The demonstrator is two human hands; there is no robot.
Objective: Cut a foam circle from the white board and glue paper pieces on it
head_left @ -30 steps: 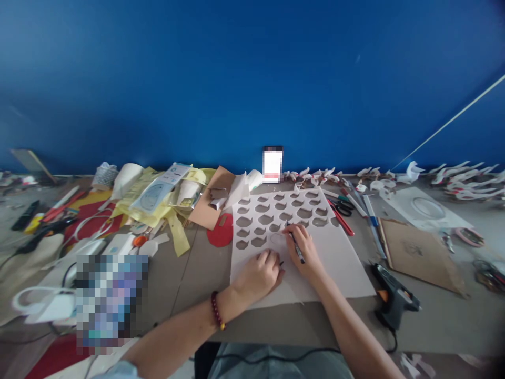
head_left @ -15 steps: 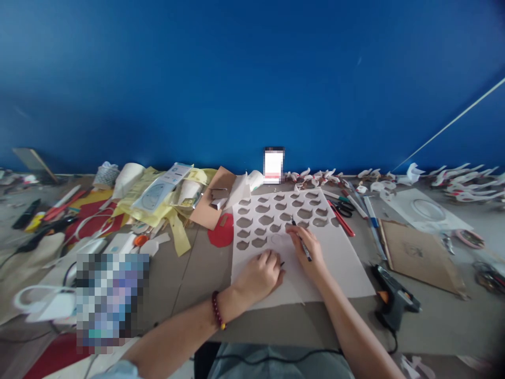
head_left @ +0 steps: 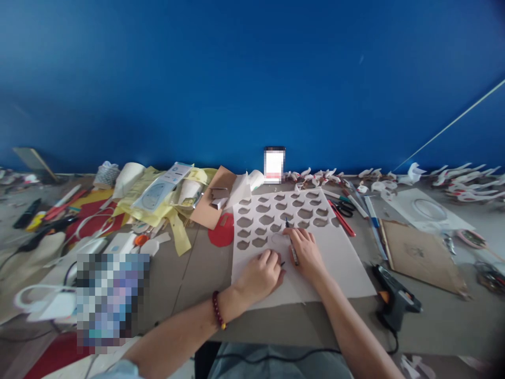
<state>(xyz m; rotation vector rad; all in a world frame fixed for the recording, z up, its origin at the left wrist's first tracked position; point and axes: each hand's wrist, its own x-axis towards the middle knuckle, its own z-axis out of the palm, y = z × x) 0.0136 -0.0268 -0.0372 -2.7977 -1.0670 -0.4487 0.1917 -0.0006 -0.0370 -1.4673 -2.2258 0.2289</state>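
A large white sheet (head_left: pixel 339 258) with several shapes cut out of it lies on the table in front of me. My right hand (head_left: pixel 307 255) grips a dark pen (head_left: pixel 292 245), its tip pointing away over a faint circle drawn on the sheet. My left hand (head_left: pixel 258 276) rests curled on the sheet just left of the right hand, fingers closed, with a small dark thing showing at the fingertips that I cannot make out. A red bead bracelet (head_left: pixel 216 310) is on my left wrist.
A black and orange glue gun (head_left: pixel 394 302) lies right of the sheet. Brown cardboard (head_left: pixel 420 255), red pens and scissors (head_left: pixel 343 208) sit further right. Yellow paper, white cups (head_left: pixel 128 179) and a red disc (head_left: pixel 221 234) crowd the left. White cut shapes (head_left: pixel 465 184) line the blue wall.
My right hand has swung the pen: it leaned right half a second ago and now stands more upright over the drawn circle. The left hand has stayed put.
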